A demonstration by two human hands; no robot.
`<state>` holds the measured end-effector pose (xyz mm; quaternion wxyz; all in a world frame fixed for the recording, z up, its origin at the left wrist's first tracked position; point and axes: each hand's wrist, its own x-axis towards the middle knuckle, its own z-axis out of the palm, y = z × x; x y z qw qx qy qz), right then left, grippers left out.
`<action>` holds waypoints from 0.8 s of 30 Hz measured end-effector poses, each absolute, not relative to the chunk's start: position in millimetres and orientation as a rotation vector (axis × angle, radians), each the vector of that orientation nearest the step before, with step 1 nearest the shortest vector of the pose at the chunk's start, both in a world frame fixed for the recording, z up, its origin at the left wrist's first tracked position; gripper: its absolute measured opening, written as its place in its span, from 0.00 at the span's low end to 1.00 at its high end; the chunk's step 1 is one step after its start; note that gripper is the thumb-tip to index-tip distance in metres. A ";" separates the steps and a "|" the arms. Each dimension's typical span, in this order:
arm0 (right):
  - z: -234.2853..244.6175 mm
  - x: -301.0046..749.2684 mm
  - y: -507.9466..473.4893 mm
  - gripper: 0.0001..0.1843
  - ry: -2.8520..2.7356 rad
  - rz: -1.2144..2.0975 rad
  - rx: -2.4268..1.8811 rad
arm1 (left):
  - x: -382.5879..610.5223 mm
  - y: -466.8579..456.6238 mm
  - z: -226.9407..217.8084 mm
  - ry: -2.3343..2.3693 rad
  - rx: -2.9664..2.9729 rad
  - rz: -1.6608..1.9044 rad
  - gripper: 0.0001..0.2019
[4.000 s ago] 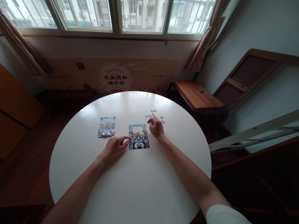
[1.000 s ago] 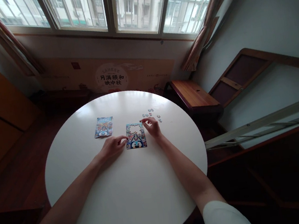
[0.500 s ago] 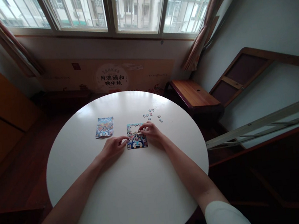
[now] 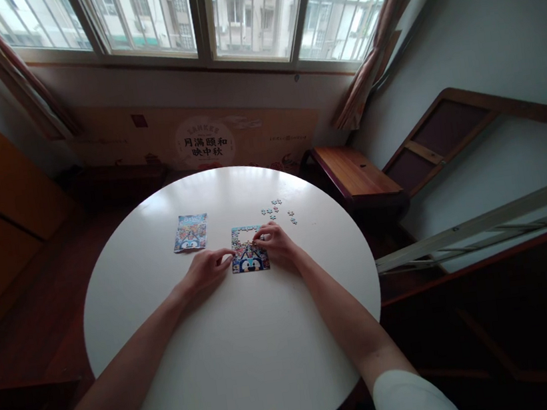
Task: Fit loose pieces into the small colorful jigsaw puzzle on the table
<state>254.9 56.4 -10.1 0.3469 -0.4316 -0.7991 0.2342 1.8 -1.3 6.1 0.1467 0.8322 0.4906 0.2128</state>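
A small jigsaw puzzle (image 4: 251,263) with a blue cartoon face lies flat on the white round table (image 4: 231,345). White table shows through a gap in its upper part. At the puzzle's left edge, my left hand (image 4: 206,267) has its fingers curled and its thumb and fingertip together against the border. My right hand (image 4: 276,239) reaches over the puzzle's right side, pinching a puzzle piece (image 4: 254,242) at the lower rim of the gap. The fingers partly cover that piece.
Several loose puzzle pieces (image 4: 276,209) lie beyond my right hand. A colourful printed packet (image 4: 190,233) rests left of the puzzle. A wooden bench (image 4: 357,170) stands past the table's far right edge, under the windows.
My right hand has shifted very slightly left with the puzzle piece. My left hand stays at the puzzle's edge, and the loose pieces have not moved.
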 end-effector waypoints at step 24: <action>-11.2 249.9 54.4 0.16 -1.950 0.590 -1.206 | 2.2 -1.5 6.1 1.417 2.384 0.601 0.16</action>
